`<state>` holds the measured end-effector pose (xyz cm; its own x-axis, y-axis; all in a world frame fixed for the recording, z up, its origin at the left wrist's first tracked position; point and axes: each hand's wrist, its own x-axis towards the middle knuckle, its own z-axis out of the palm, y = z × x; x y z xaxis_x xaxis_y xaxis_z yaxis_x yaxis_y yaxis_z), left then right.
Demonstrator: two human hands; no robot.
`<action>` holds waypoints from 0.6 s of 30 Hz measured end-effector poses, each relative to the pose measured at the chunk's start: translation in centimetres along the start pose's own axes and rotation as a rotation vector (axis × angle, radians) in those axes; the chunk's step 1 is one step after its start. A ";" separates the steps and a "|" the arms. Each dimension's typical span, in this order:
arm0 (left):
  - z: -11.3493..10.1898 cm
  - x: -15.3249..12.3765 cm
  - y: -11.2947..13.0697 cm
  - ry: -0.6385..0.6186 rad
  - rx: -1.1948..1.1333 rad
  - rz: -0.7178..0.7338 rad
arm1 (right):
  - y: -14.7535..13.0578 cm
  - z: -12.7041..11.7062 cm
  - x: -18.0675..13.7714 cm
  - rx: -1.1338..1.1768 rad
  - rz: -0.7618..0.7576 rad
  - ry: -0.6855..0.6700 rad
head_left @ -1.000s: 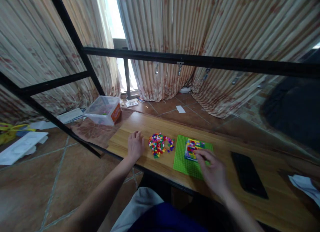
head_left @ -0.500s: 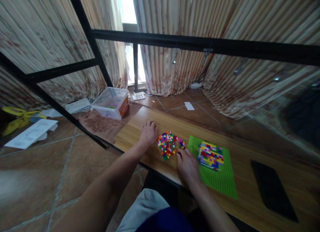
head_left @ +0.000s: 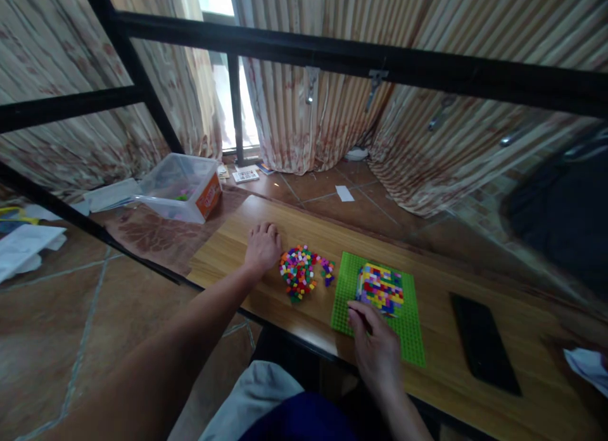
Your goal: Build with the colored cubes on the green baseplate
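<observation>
- At middle left of the frame: a clear box [head_left: 166,210] with an orange patch, on the floor past the table [head_left: 223,254].
- Left of the middle: left hand [head_left: 264,246], palm down on the wood, loose and a bit open, with no block in sight.
- Just beside: a pile of tiny blocks [head_left: 298,273] in many colours. Could get scattered by a sideways slip of that hand.
- Next: a small bunch of blocks [head_left: 327,271].
- Right of the middle: a green board [head_left: 412,343], flat on the table. Could slide from a hard push.
- Over its lower left part: right hand [head_left: 352,309], finger and thumb pinched narrow. Cannot tell about a block between the tips.
- On the board, just past those tips: a bright block stack [head_left: 382,287]. Could lose pieces from a knuckle bump.
- Farther right: a flat black slab [head_left: 484,343].
</observation>
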<state>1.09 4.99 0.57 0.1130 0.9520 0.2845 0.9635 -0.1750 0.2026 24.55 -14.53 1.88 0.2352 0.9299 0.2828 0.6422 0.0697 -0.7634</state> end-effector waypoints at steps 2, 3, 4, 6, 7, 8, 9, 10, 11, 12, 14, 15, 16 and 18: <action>0.0 0.1 0.0 -0.006 -0.014 -0.006 | 0.9 -2.2 -0.1 -0.016 0.036 0.068; 0.0 0.1 0.0 -0.008 -0.016 -0.007 | 1.3 -3.3 0.1 -0.028 0.053 0.101; 0.0 0.1 0.0 -0.008 -0.017 -0.006 | 1.7 -4.1 0.3 -0.045 0.067 0.130; 0.0 0.1 0.0 -0.009 -0.014 -0.006 | 2.3 -5.4 0.9 -0.087 0.072 0.159; 0.0 0.1 0.0 -0.008 -0.012 -0.005 | 2.6 -5.8 1.2 -0.110 0.062 0.162; 0.0 0.1 0.0 -0.009 -0.010 -0.005 | 2.7 -6.0 1.5 -0.130 0.049 0.160; 0.0 0.0 0.0 -0.009 -0.009 -0.003 | 2.7 -6.1 1.8 -0.148 0.038 0.149; -0.1 0.0 0.0 -0.010 -0.009 -0.002 | 2.7 -6.1 2.0 -0.162 0.030 0.136; -0.1 0.0 0.0 -0.010 -0.008 -0.001 | 2.6 -6.0 2.2 -0.174 0.028 0.124; -0.1 0.0 0.1 -0.011 -0.007 -0.003 | 2.5 -5.9 2.5 -0.186 0.029 0.115; -0.2 0.1 0.1 -0.013 -0.003 -0.009 | 2.3 -5.7 2.9 -0.208 0.026 0.091; -0.2 0.1 0.1 -0.013 -0.002 -0.010 | 2.3 -5.6 3.2 -0.218 0.018 0.075; -0.2 0.1 0.1 -0.013 -0.001 -0.009 | 2.2 -5.5 3.4 -0.227 0.004 0.061; -0.1 0.1 0.1 -0.011 -0.003 -0.005 | 2.2 -5.3 3.9 -0.232 -0.032 0.030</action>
<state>1.18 5.02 0.72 0.1106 0.9557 0.2728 0.9633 -0.1707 0.2073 30.72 -12.67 4.40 0.2314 0.9173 0.3240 0.7994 0.0105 -0.6007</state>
